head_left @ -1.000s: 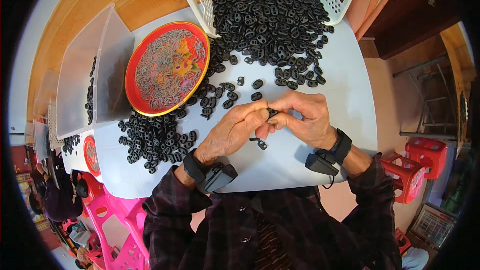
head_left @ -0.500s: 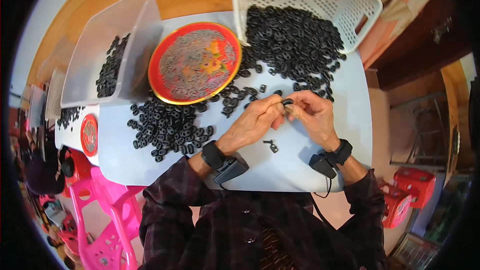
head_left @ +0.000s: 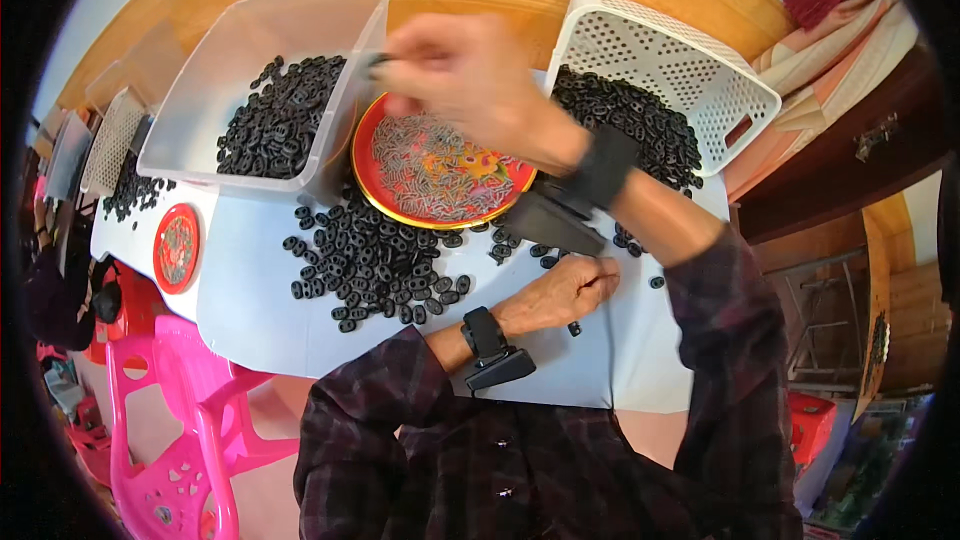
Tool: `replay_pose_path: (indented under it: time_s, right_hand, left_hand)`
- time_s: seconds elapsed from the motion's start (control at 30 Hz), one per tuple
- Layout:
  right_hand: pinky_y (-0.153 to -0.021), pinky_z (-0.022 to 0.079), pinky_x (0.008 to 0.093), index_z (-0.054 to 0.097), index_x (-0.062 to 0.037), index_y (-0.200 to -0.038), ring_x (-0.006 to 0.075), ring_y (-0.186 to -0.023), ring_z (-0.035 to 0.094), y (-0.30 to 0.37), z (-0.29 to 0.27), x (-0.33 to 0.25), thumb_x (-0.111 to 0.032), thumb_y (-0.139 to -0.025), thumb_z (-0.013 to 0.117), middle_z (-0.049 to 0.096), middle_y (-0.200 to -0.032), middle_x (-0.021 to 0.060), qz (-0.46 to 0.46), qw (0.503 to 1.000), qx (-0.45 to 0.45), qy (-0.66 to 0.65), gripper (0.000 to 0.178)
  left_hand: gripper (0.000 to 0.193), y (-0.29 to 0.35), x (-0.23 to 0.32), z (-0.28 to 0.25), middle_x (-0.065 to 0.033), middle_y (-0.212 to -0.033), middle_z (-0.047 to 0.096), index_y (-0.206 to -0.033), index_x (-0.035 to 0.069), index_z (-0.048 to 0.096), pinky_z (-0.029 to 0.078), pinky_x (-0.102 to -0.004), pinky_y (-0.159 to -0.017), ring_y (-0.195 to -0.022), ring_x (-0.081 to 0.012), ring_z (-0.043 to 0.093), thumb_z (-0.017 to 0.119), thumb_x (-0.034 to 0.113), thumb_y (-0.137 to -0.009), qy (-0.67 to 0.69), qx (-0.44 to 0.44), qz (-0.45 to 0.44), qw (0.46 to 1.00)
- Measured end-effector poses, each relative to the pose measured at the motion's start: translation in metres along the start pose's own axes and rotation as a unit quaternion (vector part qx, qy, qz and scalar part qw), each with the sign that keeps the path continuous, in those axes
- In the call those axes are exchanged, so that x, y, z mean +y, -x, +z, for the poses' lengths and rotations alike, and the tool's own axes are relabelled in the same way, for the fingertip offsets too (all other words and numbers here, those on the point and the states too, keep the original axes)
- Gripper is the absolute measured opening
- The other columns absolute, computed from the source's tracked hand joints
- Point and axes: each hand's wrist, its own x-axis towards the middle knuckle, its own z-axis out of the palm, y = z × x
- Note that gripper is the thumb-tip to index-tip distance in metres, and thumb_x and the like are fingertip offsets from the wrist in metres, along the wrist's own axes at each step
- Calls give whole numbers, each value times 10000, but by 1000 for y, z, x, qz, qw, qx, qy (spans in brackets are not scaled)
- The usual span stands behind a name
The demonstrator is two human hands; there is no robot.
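Observation:
My right hand (head_left: 450, 70), smeared by motion, is raised over the red, gold-rimmed plate (head_left: 366, 160), close to the side of the clear plastic bin (head_left: 185, 140). Its fingertips pinch a small black piece (head_left: 378, 61). Black two-holed oval plastic pieces (head_left: 283, 120) lie heaped inside that bin. Lower down, my left hand (head_left: 562, 295) rests low over the table with curled fingers; what they hold, if anything, is hidden. Small grey metal bits (head_left: 430, 165) cover much of the plate. A loose black piece (head_left: 574, 328) lies beside my left hand.
A white perforated basket (head_left: 690, 50) lies tipped at the back right, spilling black pieces (head_left: 635, 120). Another pile of them (head_left: 370, 265) spreads before the plate. At left are a smaller red plate (head_left: 176, 250) and a pink plastic chair (head_left: 185, 410).
My hands have parted. The right one swung up and left toward the clear bin with a black piece; the left stayed low. The view has shifted, showing more of the bin's contents.

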Motion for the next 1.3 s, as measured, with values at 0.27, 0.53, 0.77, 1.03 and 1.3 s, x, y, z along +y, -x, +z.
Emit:
replay_pose_path:
  time_s: [0.27, 0.53, 0.77, 1.03, 1.3]
  right_hand:
    - [-518, 466, 235, 637, 27, -788, 68, -545, 563, 3, 8, 55, -112, -819, 604, 598, -573, 24, 23, 997, -41, 59, 146]
    - [-559, 489, 271, 637, 27, -810, 130, -570, 599, 137, -79, 61, -41, -738, 637, 632, -663, 91, 153, 942, -52, 293, 100]
    - [-624, 478, 411, 600, -4, -731, 347, -687, 607, 168, -91, 74, -48, -673, 666, 592, -650, 153, 106, 914, -105, 378, 98]
    - [-572, 476, 392, 580, -9, -700, 320, -634, 606, 181, -94, 70, -26, -670, 647, 592, -623, 139, 155, 912, -83, 371, 75]
    - [-515, 408, 188, 641, 6, -872, 18, -604, 516, 220, -103, 57, -6, -778, 621, 602, -690, -23, 248, 955, 163, -19, 97]
  left_hand:
    - [131, -3, 0, -3, -43, -618, 456, -870, -7, 546, 389, -264, -533, -584, -88, 419, 484, 103, -905, -33, -29, 40, 998]
    - [179, -7, 3, -3, -65, -643, 492, -764, -20, 516, 390, -303, -529, -550, -147, 452, 552, 120, -868, -49, -67, 6, 997]
    - [187, -9, 6, -5, -56, -585, 431, -732, -8, 478, 362, -309, -508, -529, -146, 421, 535, 99, -875, -95, -87, -18, 992]
    - [120, -7, 11, -3, -22, -623, 496, -799, 2, 548, 404, -249, -551, -587, -91, 481, 511, 77, -884, -29, -76, -79, 994]
    - [152, -5, 11, -1, -22, -723, 569, -879, 8, 560, 439, -251, -695, -689, -90, 528, 458, 107, -934, 84, 69, -89, 990]
